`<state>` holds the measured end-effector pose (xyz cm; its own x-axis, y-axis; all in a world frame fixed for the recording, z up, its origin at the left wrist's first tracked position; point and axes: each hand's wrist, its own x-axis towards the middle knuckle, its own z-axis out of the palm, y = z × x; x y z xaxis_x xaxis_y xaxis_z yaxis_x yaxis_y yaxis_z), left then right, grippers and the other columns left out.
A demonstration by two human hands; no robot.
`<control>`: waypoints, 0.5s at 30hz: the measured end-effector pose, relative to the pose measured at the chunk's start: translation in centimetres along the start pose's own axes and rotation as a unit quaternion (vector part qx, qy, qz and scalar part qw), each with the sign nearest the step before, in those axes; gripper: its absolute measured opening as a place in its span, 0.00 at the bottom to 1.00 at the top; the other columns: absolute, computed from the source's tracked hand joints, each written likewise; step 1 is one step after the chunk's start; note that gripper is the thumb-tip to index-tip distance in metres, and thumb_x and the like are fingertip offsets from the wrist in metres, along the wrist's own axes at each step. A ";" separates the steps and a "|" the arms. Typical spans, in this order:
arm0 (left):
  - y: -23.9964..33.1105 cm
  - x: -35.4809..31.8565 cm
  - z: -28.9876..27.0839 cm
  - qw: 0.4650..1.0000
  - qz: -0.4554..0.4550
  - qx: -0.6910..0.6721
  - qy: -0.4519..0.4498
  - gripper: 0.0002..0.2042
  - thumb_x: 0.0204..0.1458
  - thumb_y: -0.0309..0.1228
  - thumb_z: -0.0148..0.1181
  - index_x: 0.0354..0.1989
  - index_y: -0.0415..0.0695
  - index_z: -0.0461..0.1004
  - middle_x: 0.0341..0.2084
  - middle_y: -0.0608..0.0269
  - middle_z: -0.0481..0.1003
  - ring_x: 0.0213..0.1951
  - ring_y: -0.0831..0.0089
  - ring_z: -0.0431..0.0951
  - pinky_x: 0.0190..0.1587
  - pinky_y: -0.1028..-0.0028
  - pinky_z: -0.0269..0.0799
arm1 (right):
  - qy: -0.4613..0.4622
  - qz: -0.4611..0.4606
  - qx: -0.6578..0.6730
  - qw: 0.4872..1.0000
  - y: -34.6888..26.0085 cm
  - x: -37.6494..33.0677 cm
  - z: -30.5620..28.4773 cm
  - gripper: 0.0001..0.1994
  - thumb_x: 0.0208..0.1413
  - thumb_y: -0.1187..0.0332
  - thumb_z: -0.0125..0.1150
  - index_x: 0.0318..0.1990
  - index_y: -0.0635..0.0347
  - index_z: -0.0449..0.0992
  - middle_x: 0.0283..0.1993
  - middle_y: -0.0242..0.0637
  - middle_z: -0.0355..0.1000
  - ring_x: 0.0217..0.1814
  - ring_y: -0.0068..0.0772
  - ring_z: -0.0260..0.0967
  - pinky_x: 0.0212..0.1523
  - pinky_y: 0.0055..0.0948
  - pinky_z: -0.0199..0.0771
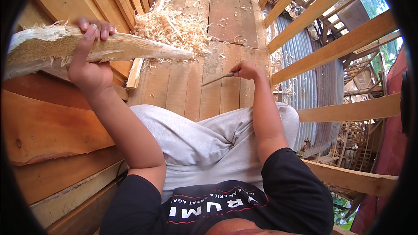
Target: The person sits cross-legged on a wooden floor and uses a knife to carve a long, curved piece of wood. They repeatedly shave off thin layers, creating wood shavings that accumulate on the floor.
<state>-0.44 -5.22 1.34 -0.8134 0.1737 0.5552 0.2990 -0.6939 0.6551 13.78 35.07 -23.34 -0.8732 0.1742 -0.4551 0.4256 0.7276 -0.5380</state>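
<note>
The left hand point(87, 67) is clamped around a rough, pale length of wood point(100, 50), thumb up along its near face and fingertips curled over the top edge. The wood is held up off the floor, its thick, splintered end at the far left and its shaved, tapered tip pointing right toward a pile of wood shavings point(174, 28). The right hand point(246, 69) is closed around the handle of a knife point(217, 78), the thin blade pointing left and down, just above the plank floor point(196, 95) and well apart from the wood.

The shavings lie loose in a heap on the planks, just beyond the tapered tip; no bowl, box or other container shows anywhere in view. The person sits on the floor in grey trousers point(204, 139) and a black shirt. Stacked boards point(48, 126) rise along the left, and wooden rails point(339, 45) with corrugated metal sheeting point(305, 87) behind them run along the right.
</note>
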 end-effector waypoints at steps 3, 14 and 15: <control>-0.1 0.0 0.1 1.000 0.001 0.004 0.007 0.09 0.47 0.23 0.57 0.37 0.42 0.65 0.25 0.60 0.66 0.32 0.69 0.67 0.46 0.64 0.64 | 0.004 -0.005 -0.018 1.000 -1.1 -0.2 1.0 0.13 0.52 0.75 0.60 0.45 0.57 0.82 0.38 0.43 0.80 0.39 0.33 0.75 0.43 0.32 0.73; -0.3 0.1 0.4 1.000 0.002 0.005 0.012 0.09 0.47 0.23 0.56 0.36 0.42 0.65 0.25 0.61 0.66 0.31 0.70 0.67 0.44 0.65 0.65 | -0.133 -0.052 -0.085 0.986 -3.1 0.4 2.6 0.14 0.51 0.73 0.62 0.47 0.49 0.81 0.39 0.38 0.80 0.41 0.31 0.74 0.43 0.29 0.72; -0.5 0.1 0.4 1.000 0.003 0.003 0.009 0.09 0.47 0.23 0.56 0.36 0.42 0.65 0.25 0.60 0.66 0.31 0.70 0.67 0.44 0.65 0.65 | -0.099 -0.029 -0.047 0.994 -2.9 0.9 3.2 0.14 0.51 0.73 0.62 0.46 0.51 0.82 0.38 0.39 0.80 0.40 0.31 0.75 0.42 0.29 0.72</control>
<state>-0.50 -4.62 1.30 -0.8202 0.1581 0.5498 0.3060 -0.6908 0.6551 12.54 30.97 -24.44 -0.8277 0.0027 -0.5612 0.3436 0.7931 -0.5030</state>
